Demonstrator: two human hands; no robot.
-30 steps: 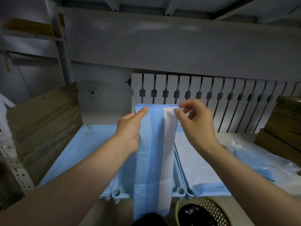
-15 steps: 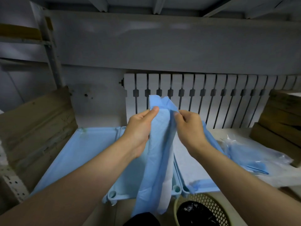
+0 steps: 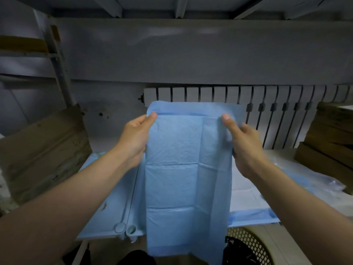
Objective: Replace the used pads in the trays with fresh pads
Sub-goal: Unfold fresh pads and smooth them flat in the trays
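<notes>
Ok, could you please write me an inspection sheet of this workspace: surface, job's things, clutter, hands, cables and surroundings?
Surface: white tabletop, mostly covered by trays.
Job's things: light blue quilted pad held up, hanging down in front of the trays; pale blue plastic trays side by side; the right one carries a white pad with blue border; clear plastic bag of blue pads at far right.
Clutter: brown cardboard boxes at left and right; beige perforated basket with black liner below the front edge.
Hands: left hand and right hand each pinch a top corner of the quilted pad.
Cables: nothing seen.
Surroundings: white ribbed radiator; grey wall.
</notes>
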